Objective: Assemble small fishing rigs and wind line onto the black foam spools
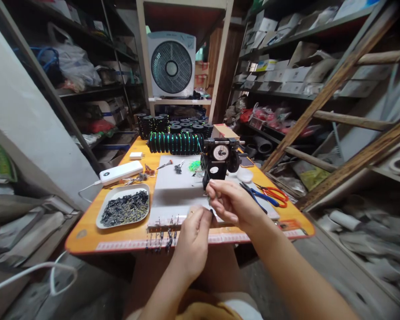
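Note:
Over the front of a white board (173, 202) on the orange table, my left hand (196, 231) is closed in a pinch. A small dark bit shows at its fingertips, too small to name. My right hand (231, 202) is beside it, slightly higher, with thumb and forefinger pressed together and the other fingers curled. Whatever lies in that pinch is hidden. Just beyond stands a black winding device (220, 155) with a round pale dial, beside a row of black spools (176, 143) wound with green line. Small dark pieces (169, 240) hang along the board's front edge.
A white tray (122, 206) of small black parts stands left, near a white power bank (121, 172). Blue-handled pliers (265, 195) and orange-handled scissors (276, 193) lie right. A box fan (171, 66) stands behind; a wooden ladder (315, 111) leans right.

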The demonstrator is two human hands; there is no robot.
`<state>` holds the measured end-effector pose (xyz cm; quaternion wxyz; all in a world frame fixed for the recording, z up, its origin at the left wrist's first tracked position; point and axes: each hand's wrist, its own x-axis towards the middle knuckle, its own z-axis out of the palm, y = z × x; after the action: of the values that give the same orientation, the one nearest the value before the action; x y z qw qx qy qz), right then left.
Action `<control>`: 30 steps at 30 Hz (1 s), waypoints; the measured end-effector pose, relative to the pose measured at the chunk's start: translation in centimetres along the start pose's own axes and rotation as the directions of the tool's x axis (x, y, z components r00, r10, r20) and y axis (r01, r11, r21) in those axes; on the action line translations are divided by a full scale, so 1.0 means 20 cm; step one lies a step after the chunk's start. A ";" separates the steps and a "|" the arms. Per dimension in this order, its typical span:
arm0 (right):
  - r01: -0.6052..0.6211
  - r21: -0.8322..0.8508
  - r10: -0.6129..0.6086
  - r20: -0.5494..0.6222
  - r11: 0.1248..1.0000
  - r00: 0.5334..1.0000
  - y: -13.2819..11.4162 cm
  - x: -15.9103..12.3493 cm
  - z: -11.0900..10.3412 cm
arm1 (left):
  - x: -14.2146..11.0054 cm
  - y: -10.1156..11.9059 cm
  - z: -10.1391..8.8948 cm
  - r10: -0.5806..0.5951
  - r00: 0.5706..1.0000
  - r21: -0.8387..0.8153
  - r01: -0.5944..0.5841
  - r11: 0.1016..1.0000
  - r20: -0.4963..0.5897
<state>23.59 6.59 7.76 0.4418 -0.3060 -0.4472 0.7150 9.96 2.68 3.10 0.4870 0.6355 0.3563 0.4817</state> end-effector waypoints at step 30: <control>-0.092 0.140 0.089 0.029 0.986 0.996 0.07 0.01 -0.04 | -0.16 -0.03 -0.03 -0.223 0.874 -0.747 0.485 0.455 0.431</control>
<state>23.58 6.80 6.07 0.4244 -0.2857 -0.3861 0.7676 8.59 0.05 1.79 0.8636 0.2933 0.1366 0.3865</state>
